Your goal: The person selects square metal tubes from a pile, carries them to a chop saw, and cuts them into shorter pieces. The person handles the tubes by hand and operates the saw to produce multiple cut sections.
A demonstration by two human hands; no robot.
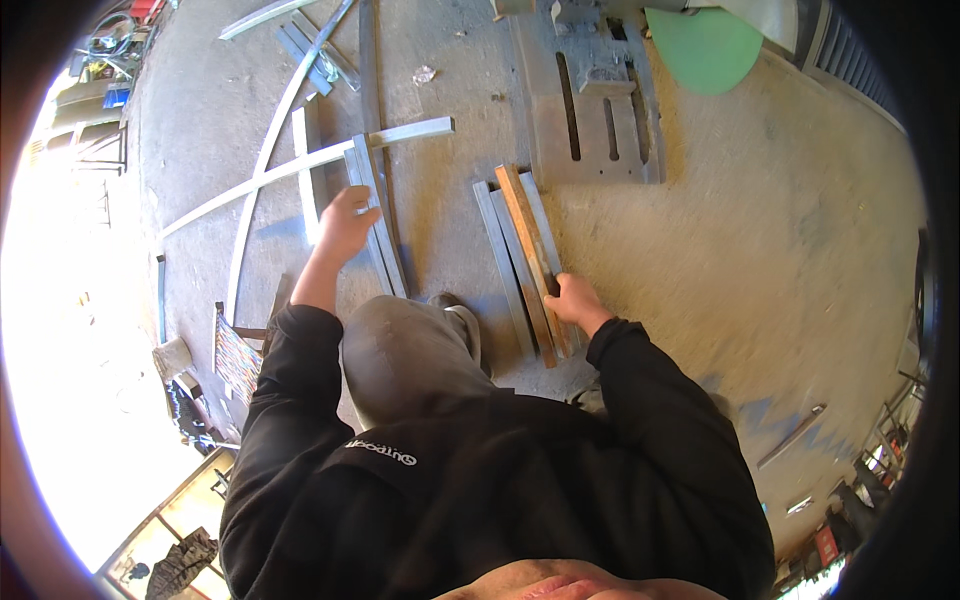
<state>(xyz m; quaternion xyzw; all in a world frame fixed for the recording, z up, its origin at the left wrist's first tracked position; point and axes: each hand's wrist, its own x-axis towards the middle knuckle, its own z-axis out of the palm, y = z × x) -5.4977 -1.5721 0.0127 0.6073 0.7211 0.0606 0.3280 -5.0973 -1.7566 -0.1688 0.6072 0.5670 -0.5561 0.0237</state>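
Observation:
On the floor before me lies a row of grey square metal bars (509, 260), with a rusty orange-brown bar (527, 222) on top. My right hand (578, 302) is closed at the near right end of this row, thumb and fingers on a bar's edge; the fingertips are partly hidden. To the left, my left hand (348, 218) hovers over a pair of grey metal bars (375, 180) lying side by side. Its fingers are half curled with the thumb apart, and nothing shows between them. Whether it touches the pair I cannot tell.
Long pale metal bars (262, 178) cross each other at the far left, under the pair's far end. A slotted steel plate (590, 130) lies ahead, beside a green rounded sheet (703, 50). A striped folding stool (236, 352) stands at left. A short bar (792, 437) lies right.

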